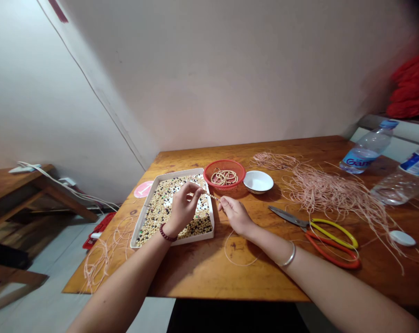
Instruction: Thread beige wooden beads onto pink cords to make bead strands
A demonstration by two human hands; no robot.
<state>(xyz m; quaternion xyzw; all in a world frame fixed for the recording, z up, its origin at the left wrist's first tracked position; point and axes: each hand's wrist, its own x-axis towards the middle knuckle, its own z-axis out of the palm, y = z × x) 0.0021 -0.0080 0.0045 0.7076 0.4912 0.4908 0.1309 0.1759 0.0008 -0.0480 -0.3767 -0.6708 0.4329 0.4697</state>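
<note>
Bright upper left, dark upper-right corner, soft-shadowed table

Left btl label reads "Ga…", rest unclear.

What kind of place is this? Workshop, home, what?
Likely a craft corner, at home or in a small workshop; can't tell which. Clues: a tray of loose beads, a heap of pink cord, and scissors, all on one wooden table.

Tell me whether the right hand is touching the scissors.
Apart. The head view shows a strip of wooden tabletop between the right hand and the scissors; the hand holds a beaded string instead.
</note>
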